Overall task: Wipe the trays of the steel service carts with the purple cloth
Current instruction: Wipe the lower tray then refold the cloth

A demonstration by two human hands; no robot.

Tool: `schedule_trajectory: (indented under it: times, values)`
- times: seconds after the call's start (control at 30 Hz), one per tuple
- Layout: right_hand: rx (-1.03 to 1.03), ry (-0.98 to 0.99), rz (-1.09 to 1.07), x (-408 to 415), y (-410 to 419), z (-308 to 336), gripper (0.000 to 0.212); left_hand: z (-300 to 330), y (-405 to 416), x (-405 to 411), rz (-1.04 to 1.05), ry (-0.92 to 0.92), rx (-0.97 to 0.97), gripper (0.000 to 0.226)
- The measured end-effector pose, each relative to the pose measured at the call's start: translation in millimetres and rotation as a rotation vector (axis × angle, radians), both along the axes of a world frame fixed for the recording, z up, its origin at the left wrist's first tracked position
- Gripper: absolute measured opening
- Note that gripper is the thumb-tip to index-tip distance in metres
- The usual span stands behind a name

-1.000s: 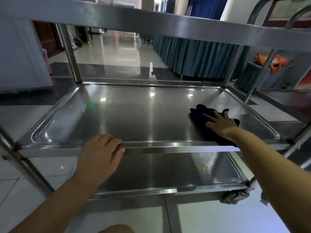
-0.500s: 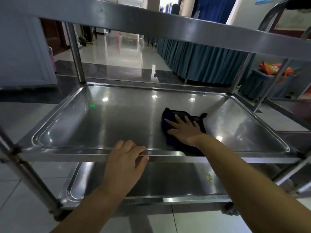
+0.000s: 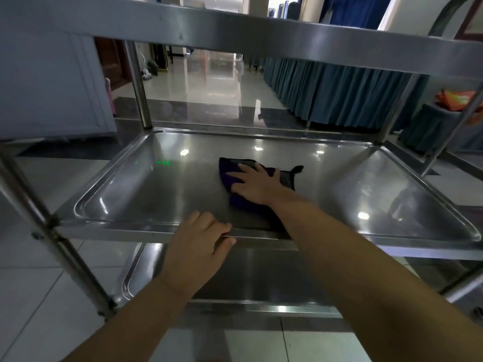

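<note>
A steel service cart stands in front of me with its middle tray [image 3: 136, 189] at arm height. The dark purple cloth [image 3: 232, 168] lies flat near the tray's centre. My right hand [image 3: 254, 185] presses on the cloth with straight, spread fingers. My left hand [image 3: 197, 250] grips the tray's near rim, fingers curled over the edge and thumb below it. A lower tray [image 3: 261, 280] shows beneath, partly hidden by both forearms. The upper tray's front edge [image 3: 235, 30] crosses the top of the view.
Upright steel posts [image 3: 139, 87] stand at the cart's corners. A second cart's frame [image 3: 454, 126] is close on the right. Blue skirted tables [image 3: 339, 97] line the shiny tiled hall behind. An orange bag [image 3: 454, 100] sits on a skirted table at far right.
My right hand has slid the cloth leftward from the tray's right side to its centre. My left hand has shifted right along the near rim. The view moved closer.
</note>
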State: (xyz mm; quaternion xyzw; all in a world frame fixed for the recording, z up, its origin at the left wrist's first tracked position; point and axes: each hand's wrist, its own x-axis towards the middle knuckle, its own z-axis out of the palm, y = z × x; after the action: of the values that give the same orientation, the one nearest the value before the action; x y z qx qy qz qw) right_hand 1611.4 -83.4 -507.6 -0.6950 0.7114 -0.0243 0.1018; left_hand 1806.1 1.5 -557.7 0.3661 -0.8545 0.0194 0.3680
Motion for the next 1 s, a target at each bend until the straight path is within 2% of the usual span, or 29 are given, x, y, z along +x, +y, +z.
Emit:
schedule_trajectory:
  times: [0.2,0.27,0.4,0.53,0.63,0.7,0.83,0.93,1.0]
  values:
    - [0.075,0.111,-0.267,-151,51,2,0.046,-4,2,-5,0.014,0.017,-0.019,0.035]
    - [0.103,0.153,-0.337,-194,78,4,0.053,-5,2,-7,0.031,0.017,-0.050,0.035]
    - [0.013,0.091,-0.473,-232,113,3,0.046,2,11,-21,0.093,-0.030,-0.064,0.032]
    - [0.046,0.054,-0.455,-225,115,6,0.047,12,26,-79,-0.057,-0.146,-0.047,0.020]
    - [0.020,0.010,-0.387,-203,119,5,0.050,11,33,-117,-0.192,-0.123,0.021,0.022]
    - [0.014,0.005,-0.277,-180,120,2,0.051,9,34,-123,-0.195,-0.106,0.060,0.024]
    - [0.006,0.016,-0.064,-150,103,-3,0.051,4,31,-120,-0.176,-0.045,0.005,0.019]
    - [-0.018,-0.047,-0.005,-161,90,-2,0.050,2,29,-123,-0.156,-0.021,0.001,0.039]
    - [-0.037,-0.074,-0.026,-180,81,-3,0.050,1,28,-125,-0.140,-0.032,-0.009,0.043]
